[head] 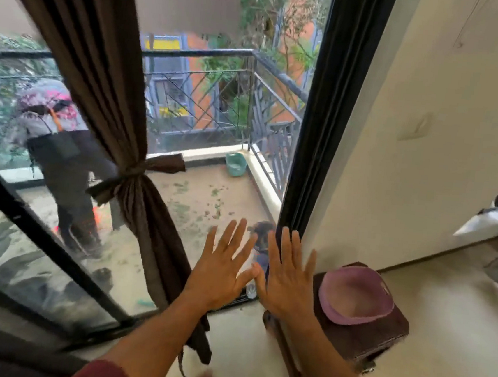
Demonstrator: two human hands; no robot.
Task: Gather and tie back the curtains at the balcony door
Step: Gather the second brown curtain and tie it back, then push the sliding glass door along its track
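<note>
Brown curtain gathered, tied w/ sash

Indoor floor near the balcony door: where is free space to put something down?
Bare floor lies right of the stool with the purple bowl, along the wall. It is crowded at the door bottom: curtain end, both open hands, stool.

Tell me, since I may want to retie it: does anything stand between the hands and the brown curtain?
Nothing visible does. Left hand and right hand hover open, and the tied brown curtain hangs just to their left.
</note>
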